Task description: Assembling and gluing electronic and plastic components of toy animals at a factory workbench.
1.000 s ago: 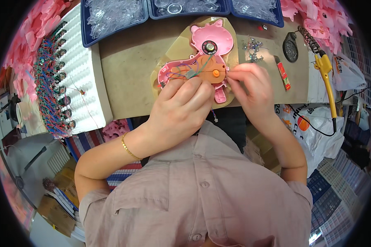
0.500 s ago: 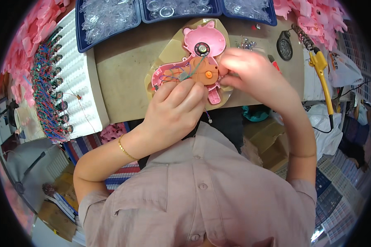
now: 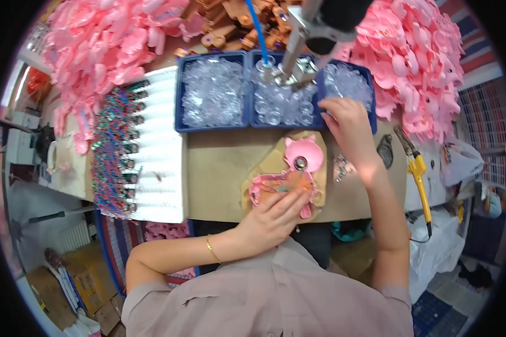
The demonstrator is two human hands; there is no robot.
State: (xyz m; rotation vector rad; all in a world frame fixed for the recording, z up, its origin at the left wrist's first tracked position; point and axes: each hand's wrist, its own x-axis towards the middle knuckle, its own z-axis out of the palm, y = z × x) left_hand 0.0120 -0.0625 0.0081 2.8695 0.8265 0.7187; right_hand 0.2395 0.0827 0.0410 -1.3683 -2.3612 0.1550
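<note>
A pink plastic toy shell (image 3: 314, 150) lies in a tan, shaped holder (image 3: 271, 162). A round speaker (image 3: 301, 163) sits in its head end. Over the body end is an orange plastic housing (image 3: 301, 181), with thin wires across it. My left hand (image 3: 272, 222) rests on the housing, fingers stretched out flat. It hides the near part of the shell. My right hand (image 3: 349, 126) is over the front of the right blue tray (image 3: 373, 119), thumb and fingers apart, near clear plastic pieces (image 3: 346, 80). I see nothing held in it.
Two more blue trays of clear parts (image 3: 213, 92) stand left of it. A metal fixture (image 3: 291, 53) hangs above the middle tray. Wired speakers (image 3: 115, 151) line a white ribbed board (image 3: 162, 168). Pink shells (image 3: 407, 67) heap behind. A yellow-handled soldering iron (image 3: 419, 174) stands at right.
My right hand has moved from the shell's right side up to the right tray. My left fingers have gone from bunched to flat on the housing. The view has shifted, showing more of the far table.
</note>
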